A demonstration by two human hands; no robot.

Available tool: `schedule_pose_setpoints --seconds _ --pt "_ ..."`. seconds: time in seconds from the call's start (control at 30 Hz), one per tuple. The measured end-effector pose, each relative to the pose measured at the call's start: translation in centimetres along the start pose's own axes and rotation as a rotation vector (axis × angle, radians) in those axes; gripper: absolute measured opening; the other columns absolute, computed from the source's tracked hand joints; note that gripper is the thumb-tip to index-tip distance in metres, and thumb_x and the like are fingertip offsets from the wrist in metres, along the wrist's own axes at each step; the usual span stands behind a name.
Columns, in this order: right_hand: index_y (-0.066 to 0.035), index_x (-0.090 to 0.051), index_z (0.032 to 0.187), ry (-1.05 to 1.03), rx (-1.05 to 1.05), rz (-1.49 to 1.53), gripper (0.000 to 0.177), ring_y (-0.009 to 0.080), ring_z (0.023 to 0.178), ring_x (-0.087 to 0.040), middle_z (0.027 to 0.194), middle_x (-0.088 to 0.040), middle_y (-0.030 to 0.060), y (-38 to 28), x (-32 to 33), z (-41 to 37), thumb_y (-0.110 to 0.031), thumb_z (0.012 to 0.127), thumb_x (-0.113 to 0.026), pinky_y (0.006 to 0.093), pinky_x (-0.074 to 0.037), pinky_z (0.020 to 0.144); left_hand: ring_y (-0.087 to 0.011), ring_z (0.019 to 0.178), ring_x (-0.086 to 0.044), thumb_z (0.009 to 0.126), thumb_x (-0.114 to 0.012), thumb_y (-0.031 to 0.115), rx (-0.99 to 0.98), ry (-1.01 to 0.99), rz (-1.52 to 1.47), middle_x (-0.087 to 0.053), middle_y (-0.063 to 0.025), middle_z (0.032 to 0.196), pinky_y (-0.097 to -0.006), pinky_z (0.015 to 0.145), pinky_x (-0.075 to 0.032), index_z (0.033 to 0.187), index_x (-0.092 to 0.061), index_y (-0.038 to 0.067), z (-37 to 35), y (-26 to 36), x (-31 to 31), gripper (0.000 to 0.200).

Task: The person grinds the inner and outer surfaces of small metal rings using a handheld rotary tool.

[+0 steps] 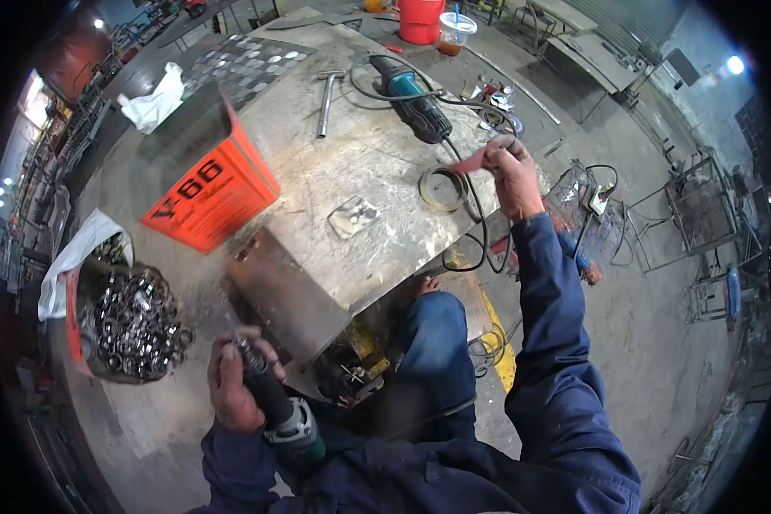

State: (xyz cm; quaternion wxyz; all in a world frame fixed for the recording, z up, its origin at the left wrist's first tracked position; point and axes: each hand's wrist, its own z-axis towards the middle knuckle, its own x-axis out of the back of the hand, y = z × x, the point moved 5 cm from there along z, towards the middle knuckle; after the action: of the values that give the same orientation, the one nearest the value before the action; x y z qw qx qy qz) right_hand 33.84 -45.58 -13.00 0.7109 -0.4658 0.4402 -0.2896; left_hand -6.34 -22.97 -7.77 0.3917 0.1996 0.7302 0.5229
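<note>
My left hand (238, 381) is wrapped round the neck of a die grinder (293, 424) with a dark and green body, held low in front of me at the left. My right hand (510, 171) pinches a thin reddish strip (471, 161) above the table's right edge. Just below that strip, a ring-shaped roll (443, 189) lies on the worn table (385, 248). A second power tool (411, 98), teal and black, rests behind it with its cable looped around. Between my hands a small flat, pale patch (353, 218) lies on the tabletop.
An orange box (218, 193) marked Y-66 stands at the left, near a container of shiny metal rings (141, 321). A hammer (326, 103) lies farther back. Behind are a red bucket (420, 21) and a lidded cup (454, 32). Black cable hangs at the right edge.
</note>
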Motion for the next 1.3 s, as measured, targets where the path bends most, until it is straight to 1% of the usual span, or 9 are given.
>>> schedule_pose_setpoints --seconds 0.1,0.27,0.33,0.4,0.47,0.5,0.63,0.77,1.3 --pt "-0.003 -0.057 0.088 -0.081 -0.107 0.186 0.01 0.0145 0.08 -0.058 0.082 -0.06 0.0057 -2.9 -6.0 -5.2 -0.006 0.078 -0.057 0.0285 -0.046 0.076 -0.02 0.059 -0.055 0.095 -0.04 0.035 -0.059 -0.068 0.068 -0.054 -0.0124 0.079 -0.0307 0.053 -0.048 0.104 -0.047 0.005 -1.3 1.0 -0.1 0.032" --pt "-0.006 -0.052 0.094 -0.339 -0.311 0.571 0.017 0.0203 0.068 -0.051 0.078 -0.054 0.0084 -6.2 -18.8 -14.5 -0.019 0.084 -0.054 0.0385 -0.044 0.073 -0.02 0.067 -0.058 0.089 -0.043 0.022 -0.038 -0.233 -0.065 -0.056 -0.0121 0.079 -0.0312 0.06 -0.049 0.099 -0.05 0.003 -3.1 3.4 -0.4 0.022" --pt "-0.009 -0.05 0.09 -0.569 -0.239 0.596 0.014 0.0187 0.062 -0.046 0.068 -0.045 0.005 -6.5 -22.4 -16.8 -0.021 0.085 -0.053 0.0401 -0.043 0.072 -0.018 0.066 -0.058 0.09 -0.045 0.02 -0.027 -0.287 -0.083 -0.058 -0.0098 0.078 -0.0291 0.061 -0.049 0.102 -0.052 0.001 -4.1 4.4 -0.6 0.024" --pt "-0.008 -0.05 0.088 -0.622 -0.237 0.57 0.014 0.0166 0.059 -0.044 0.066 -0.044 0.0035 -8.2 -26.1 -19.6 -0.021 0.086 -0.053 0.0377 -0.044 0.067 -0.0173 0.068 -0.06 0.092 -0.049 0.024 -0.051 -0.321 -0.094 -0.059 -0.0085 0.079 -0.0285 0.06 -0.05 0.104 -0.054 0.0 -5.1 5.1 -0.7 0.027" --pt "-0.004 -0.055 0.091 -0.582 -0.216 0.436 0.012 0.0142 0.056 -0.048 0.066 -0.051 0.0041 -9.0 -28.2 -21.3 -0.015 0.087 -0.056 0.0272 -0.042 0.05 -0.0171 0.07 -0.061 0.09 -0.055 0.022 -0.021 -0.288 -0.172 -0.06 -0.0081 0.08 -0.0284 0.061 -0.051 0.102 -0.055 0.001 -5.6 5.0 -0.3 0.024" --pt "-0.003 -0.057 0.09 -0.565 -0.201 0.321 0.012 0.0119 0.055 -0.049 0.067 -0.053 0.004 -9.5 -29.0 -21.9 -0.014 0.087 -0.058 0.0249 -0.041 0.049 -0.0171 0.07 -0.061 0.09 -0.055 0.022 -0.034 -0.281 -0.179 -0.06 -0.0081 0.08 -0.0284 0.061 -0.051 0.102 -0.055 0.001 -5.9 5.3 -0.1 0.024" --pt "-0.001 -0.06 0.085 -0.531 -0.033 -0.116 0.016 0.0055 0.053 -0.048 0.066 -0.057 0.002 -10.7 -30.5 -23.3 -0.018 0.087 -0.063 0.0199 -0.037 0.046 -0.0167 0.071 -0.063 0.088 -0.059 0.017 -0.097 -0.279 -0.209 -0.062 -0.0081 0.081 -0.0276 0.062 -0.052 0.099 -0.056 0.002 -6.6 6.0 0.2 0.019" --pt "-0.003 -0.059 0.082 -0.553 -0.024 -0.341 0.021 0.0054 0.051 -0.047 0.062 -0.056 0.0007 -10.7 -31.0 -24.2 -0.023 0.088 -0.062 0.0199 -0.036 0.047 -0.0149 0.071 -0.063 0.088 -0.06 0.015 -0.182 -0.289 -0.101 -0.062 -0.0077 0.077 -0.0266 0.062 -0.051 0.09 -0.054 0.005 -6.6 6.4 0.0 0.012" --pt "-0.003 -0.058 0.074 -0.538 -0.039 -0.428 0.026 0.0038 0.05 -0.048 0.056 -0.053 -0.0013 -11.0 -30.3 -23.7 -0.025 0.087 -0.063 0.0204 -0.036 0.044 -0.0106 0.068 -0.06 0.087 -0.062 0.013 -0.263 -0.266 -0.02 -0.057 -0.003 0.074 -0.0236 0.061 -0.048 0.081 -0.051 0.003 -6.3 6.1 -1.4 0.016"
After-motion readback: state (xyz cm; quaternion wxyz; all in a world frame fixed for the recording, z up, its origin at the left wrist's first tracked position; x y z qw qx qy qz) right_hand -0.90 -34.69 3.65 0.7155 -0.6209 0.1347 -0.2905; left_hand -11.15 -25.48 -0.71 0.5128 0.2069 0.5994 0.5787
